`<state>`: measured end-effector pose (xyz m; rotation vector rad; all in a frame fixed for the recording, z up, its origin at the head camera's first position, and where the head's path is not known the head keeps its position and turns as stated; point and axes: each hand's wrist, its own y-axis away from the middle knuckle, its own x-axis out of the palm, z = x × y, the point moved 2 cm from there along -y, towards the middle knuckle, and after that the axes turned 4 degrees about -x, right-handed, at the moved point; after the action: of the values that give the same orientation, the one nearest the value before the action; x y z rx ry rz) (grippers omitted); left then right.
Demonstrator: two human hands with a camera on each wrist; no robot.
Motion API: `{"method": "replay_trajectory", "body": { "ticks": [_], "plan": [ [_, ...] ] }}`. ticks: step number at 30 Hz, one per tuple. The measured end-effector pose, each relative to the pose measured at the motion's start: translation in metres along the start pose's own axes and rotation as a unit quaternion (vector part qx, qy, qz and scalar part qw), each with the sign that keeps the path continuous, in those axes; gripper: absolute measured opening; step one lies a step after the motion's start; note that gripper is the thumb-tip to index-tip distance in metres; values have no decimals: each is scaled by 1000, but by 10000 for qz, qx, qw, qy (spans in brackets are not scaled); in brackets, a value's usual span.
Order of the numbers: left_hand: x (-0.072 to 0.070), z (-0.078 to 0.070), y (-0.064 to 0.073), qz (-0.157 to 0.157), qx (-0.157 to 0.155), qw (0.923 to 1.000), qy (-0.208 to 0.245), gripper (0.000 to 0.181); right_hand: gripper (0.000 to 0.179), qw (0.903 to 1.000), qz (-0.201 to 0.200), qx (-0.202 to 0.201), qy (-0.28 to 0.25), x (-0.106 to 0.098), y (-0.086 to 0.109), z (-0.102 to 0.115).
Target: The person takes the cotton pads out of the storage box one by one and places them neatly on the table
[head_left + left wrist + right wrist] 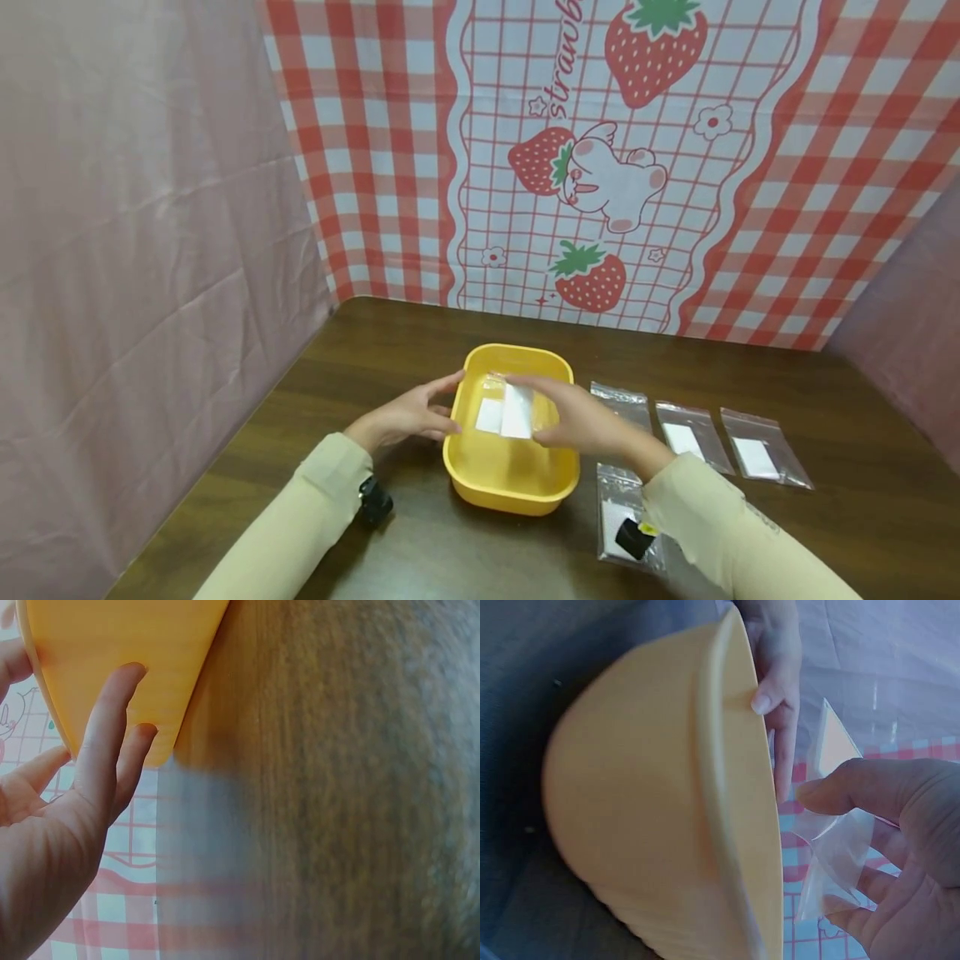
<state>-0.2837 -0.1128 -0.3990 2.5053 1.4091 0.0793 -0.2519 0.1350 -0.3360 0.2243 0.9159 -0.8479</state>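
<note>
My right hand (581,417) pinches a clear zip bag (832,847) with a white block (517,410) in it, held over a yellow plastic tub (510,487). Thumb on one side and fingertips on the other grip the bag's clear film in the right wrist view. Inside the tub lies a second white piece (489,415), partly hidden by the held one. At the tub's left side, my left hand (412,414) holds the wall. Straight-looking fingers (105,735) lie along the outside in the left wrist view, and a digit reaches over the rim.
Several clear zip bags with white pieces lie on the brown table (405,550) right of the tub: one bag (693,437), another (765,450), and a nearer one (630,517) under the right wrist. A strawberry-print cloth (585,167) hangs behind the table.
</note>
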Motion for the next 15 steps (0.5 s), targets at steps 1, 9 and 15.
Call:
{"method": "replay_trajectory", "body": {
  "ticks": [1,9,15],
  "plan": [
    [0,0,0,3,7,10000,11,87,73,10000,-42,-6,16,0,3,1],
    [-1,0,0,4,-24,10000,11,87,76,9987,-310,-294,271,0,28,0],
    [-1,0,0,-32,-75,10000,-56,86,80,9936,-695,-601,661,0,51,-2]
  ]
}}
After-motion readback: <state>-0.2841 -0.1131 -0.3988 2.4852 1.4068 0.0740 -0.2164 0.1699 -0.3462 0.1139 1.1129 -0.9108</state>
